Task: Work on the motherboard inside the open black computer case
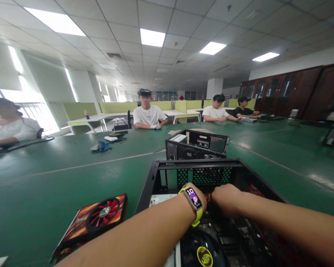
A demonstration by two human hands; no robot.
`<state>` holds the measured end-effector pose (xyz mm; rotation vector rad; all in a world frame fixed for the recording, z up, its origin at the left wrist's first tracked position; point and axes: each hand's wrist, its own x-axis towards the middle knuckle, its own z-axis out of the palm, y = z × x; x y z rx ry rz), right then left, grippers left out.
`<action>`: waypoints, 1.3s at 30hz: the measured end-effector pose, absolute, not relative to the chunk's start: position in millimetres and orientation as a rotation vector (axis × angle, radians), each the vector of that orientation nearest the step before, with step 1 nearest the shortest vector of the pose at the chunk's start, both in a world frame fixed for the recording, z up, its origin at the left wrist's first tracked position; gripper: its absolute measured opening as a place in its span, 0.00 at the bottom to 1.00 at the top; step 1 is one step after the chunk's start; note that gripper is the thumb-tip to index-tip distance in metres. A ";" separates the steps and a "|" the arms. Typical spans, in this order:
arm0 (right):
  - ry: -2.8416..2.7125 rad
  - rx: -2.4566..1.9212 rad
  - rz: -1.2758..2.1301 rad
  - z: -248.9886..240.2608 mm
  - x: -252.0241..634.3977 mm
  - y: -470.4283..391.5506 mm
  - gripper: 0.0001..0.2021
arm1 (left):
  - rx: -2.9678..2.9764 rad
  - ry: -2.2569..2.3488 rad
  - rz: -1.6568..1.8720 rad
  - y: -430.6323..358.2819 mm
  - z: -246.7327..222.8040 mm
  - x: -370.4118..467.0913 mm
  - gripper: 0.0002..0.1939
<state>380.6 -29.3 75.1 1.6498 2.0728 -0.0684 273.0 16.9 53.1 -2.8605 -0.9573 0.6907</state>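
Black metal, perforated at the back wall: an open computer case (167,174) standing on the green tabletop (44,178) directly ahead, top side bare, both forearms reaching into it. Left hand (196,191) bent down over the wrist, deep in the case near the back wall, fingers hidden below the wrist, so grip impossible to tell. Yellow-strapped smartwatch (194,200) on that wrist, screen lit. Right hand (225,198) just beside the left, nearly touching it, knuckles up, fingers likewise hidden inside the case; open or closed cannot be told. Something small and red-orange (208,197) showing between the two hands, too little visible to identify. Inside the case, toward the near edge, a dark round part with a yellow circular label (205,256).

To the left of the case, lying flat on the tabletop, a graphics card (96,218) with a red fan and red-orange shroud, close to the case but apart from it. Beyond the case, a second, smaller black computer case (197,145), also open, rear panel facing this way. Farther left on the tabletop, a blue cloth-like item (102,146) and small dark objects.

Across the tabletop, three seated people: one in a white shirt (149,115) at centre, another in white (217,112) and one in black (243,111) to the right. At the far left edge, another person in white (8,129). Dark wooden cabinets (295,91) along the right wall.
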 end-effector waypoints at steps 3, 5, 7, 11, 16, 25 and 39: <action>2.079 1.664 -0.047 71.7 379.1 -29.9 0.17 | -2.802 -0.946 0.826 10.4 59.5 274.8 0.20; 2.077 1.678 -0.031 69.4 377.8 -30.1 0.17 | -2.791 -0.946 0.841 7.2 62.8 274.9 0.22; 2.072 1.692 -0.013 67.9 376.9 -30.2 0.18 | -2.796 -0.943 0.837 5.6 64.3 274.3 0.22; 2.066 1.710 0.009 66.8 375.9 -30.6 0.18 | -2.809 -0.937 0.810 6.4 62.2 273.2 0.19; 2.060 1.709 0.008 67.7 374.6 -31.0 0.19 | -2.804 -0.933 0.804 7.3 59.1 272.8 0.17; 2.050 1.705 -0.018 70.3 374.3 -32.8 0.22 | -2.817 -0.880 0.892 5.8 64.0 274.2 0.19; 2.907 1.809 0.488 105.3 407.4 -161.1 0.20 | -3.030 -0.774 0.671 -1.1 143.4 249.6 0.26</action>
